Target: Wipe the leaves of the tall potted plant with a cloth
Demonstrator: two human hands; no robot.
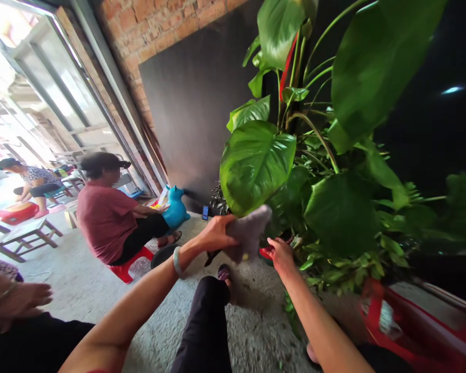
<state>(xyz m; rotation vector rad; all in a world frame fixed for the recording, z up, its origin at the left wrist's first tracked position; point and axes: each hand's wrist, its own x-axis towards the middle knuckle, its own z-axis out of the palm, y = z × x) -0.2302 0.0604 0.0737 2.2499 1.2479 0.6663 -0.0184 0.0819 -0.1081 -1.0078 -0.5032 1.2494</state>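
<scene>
My left hand [219, 233], with a pale bangle [177, 262] on its wrist, holds a soft grey cloth [251, 232] in front of the plant. The cloth is blurred and bunched, with its upper corner sticking up. A large glossy leaf [258, 163] hangs just above it. Below the leaves, my right hand [281, 256] reaches in from the lower right, its fingers half bent and apart, with nothing visible in them. Close to those fingertips is a small red thing [264, 254], mostly hidden, whose kind I cannot make out.
At left, a person in a red shirt [106, 223] sits on a red stool [132, 264] beside a blue animal toy [175, 207]. Another person's hand [19, 300] shows at the lower left. Red bags [415, 326] lie at the lower right. A dark panel [190, 103] stands behind the plant.
</scene>
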